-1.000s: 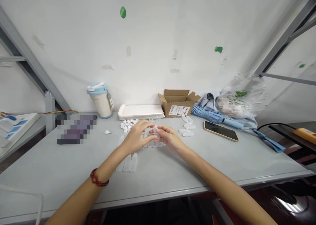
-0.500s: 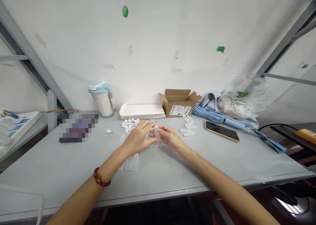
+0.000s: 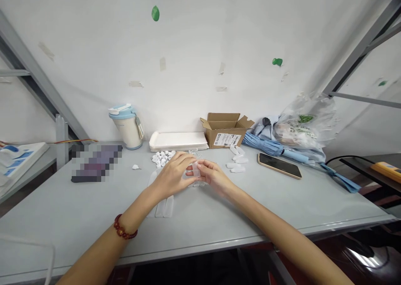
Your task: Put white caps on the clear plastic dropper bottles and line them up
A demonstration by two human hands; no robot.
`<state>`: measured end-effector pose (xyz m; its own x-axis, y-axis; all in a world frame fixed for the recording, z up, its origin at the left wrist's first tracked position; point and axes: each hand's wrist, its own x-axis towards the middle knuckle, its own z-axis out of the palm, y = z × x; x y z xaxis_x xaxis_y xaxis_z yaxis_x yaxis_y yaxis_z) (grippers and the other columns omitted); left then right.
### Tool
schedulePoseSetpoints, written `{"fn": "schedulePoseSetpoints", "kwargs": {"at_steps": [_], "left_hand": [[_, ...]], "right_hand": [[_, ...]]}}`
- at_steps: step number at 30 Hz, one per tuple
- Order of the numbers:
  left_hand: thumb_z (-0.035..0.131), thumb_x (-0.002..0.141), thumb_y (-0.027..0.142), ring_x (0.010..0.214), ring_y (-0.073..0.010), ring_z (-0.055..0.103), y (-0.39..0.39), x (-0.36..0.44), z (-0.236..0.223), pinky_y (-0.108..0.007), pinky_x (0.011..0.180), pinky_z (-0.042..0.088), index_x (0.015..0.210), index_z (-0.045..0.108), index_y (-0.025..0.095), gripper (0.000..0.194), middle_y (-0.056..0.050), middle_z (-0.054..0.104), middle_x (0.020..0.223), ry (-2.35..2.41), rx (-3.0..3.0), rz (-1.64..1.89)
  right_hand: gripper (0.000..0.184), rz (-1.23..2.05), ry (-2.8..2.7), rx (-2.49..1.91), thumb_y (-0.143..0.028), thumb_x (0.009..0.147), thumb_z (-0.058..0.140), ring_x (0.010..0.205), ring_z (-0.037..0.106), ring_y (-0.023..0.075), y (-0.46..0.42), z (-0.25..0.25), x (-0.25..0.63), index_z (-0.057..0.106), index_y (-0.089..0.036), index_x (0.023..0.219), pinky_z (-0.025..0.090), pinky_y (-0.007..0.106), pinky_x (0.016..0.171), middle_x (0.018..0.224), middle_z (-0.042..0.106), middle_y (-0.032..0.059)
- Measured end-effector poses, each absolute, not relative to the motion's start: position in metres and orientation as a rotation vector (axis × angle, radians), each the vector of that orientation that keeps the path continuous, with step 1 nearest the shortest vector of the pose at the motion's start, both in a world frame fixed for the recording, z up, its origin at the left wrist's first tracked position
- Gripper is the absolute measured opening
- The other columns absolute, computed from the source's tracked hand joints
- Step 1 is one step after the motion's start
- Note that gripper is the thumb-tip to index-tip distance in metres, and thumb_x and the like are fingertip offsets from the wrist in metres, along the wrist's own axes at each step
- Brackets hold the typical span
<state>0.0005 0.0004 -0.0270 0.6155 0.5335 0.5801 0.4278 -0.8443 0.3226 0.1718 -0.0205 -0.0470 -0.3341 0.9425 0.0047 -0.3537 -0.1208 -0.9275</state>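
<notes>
Both hands meet over the middle of the desk around a small translucent plastic bottle point(image 3: 196, 170). My right hand point(image 3: 213, 174) pinches it between thumb and fingers. My left hand point(image 3: 173, 174) closes on it from the other side, fingers at its top and thumb near its lower end. Behind my left hand lies a heap of white caps point(image 3: 160, 158), and a single cap with a thin stem point(image 3: 135, 167) sits apart to its left. Flat translucent pieces point(image 3: 164, 208) lie under and in front of my left wrist. Several similar bottles point(image 3: 238, 160) rest to the right.
Along the wall stand a cream tumbler point(image 3: 128, 128), a stack of white trays point(image 3: 180, 140) and an open cardboard box point(image 3: 226, 130). To the right lie a phone point(image 3: 280, 165), a blue folded umbrella point(image 3: 269, 145) and a plastic bag point(image 3: 300, 126). A blurred dark object point(image 3: 97, 164) lies left.
The view has shifted slightly. The bottle now sits more between both hands, with its top covered by my left fingers, which have closed in on it.
</notes>
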Motion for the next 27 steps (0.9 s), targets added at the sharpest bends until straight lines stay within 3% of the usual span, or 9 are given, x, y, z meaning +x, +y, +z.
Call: {"fn": "schedulePoseSetpoints", "kwargs": {"at_steps": [7,11,15,18,27], "left_hand": [[0.069,0.074,0.029,0.103,-0.0258,0.051,-0.001,-0.003,-0.023,-0.041,0.088,0.043,0.106,0.059,0.020,0.036,-0.009,0.062,0.108,0.799,2.604,1.027],[0.067,0.073,0.027,0.104,-0.0240,0.050,-0.007,-0.011,-0.014,-0.038,0.088,0.043,0.103,0.059,0.022,0.031,-0.005,0.062,0.105,0.804,2.581,0.826],[0.066,0.069,0.026,0.102,-0.0219,0.050,-0.016,-0.028,-0.001,-0.034,0.088,0.042,0.100,0.058,0.025,0.032,-0.001,0.059,0.104,0.819,2.492,0.443],[0.067,0.066,0.029,0.098,-0.0213,0.051,-0.022,-0.038,0.005,-0.031,0.085,0.043,0.098,0.059,0.026,0.033,0.000,0.057,0.102,0.824,2.402,0.176],[0.070,0.061,0.033,0.091,-0.0201,0.051,-0.025,-0.043,-0.006,-0.026,0.077,0.042,0.091,0.060,0.023,0.034,0.000,0.054,0.093,0.897,2.352,-0.028]], "right_hand": [[0.031,1.541,-1.228,-0.874,-0.039,0.073,0.068,0.080,0.066,0.0175,-0.023,-0.044,0.171,0.059,-0.016,0.093,0.053,0.030,0.071,0.085,0.069,0.0053],[0.032,1.476,-1.377,-0.980,-0.040,0.069,0.071,0.068,0.061,0.0120,-0.023,-0.042,0.172,0.062,-0.015,0.085,0.052,0.025,0.063,0.079,0.064,0.0019],[0.035,1.699,-1.553,-1.001,-0.044,0.069,0.069,0.058,0.060,0.0115,-0.025,-0.041,0.172,0.061,-0.011,0.077,0.050,0.023,0.055,0.065,0.061,0.0013],[0.035,1.913,-1.722,-0.947,-0.044,0.071,0.068,0.054,0.060,0.0098,-0.029,-0.043,0.171,0.060,-0.011,0.076,0.047,0.020,0.049,0.066,0.062,0.0022],[0.017,1.885,-2.086,-0.975,-0.023,0.082,0.056,0.042,0.042,0.0024,-0.031,-0.049,0.171,0.064,-0.009,0.088,0.033,0.014,0.039,0.060,0.055,-0.0036]]}}
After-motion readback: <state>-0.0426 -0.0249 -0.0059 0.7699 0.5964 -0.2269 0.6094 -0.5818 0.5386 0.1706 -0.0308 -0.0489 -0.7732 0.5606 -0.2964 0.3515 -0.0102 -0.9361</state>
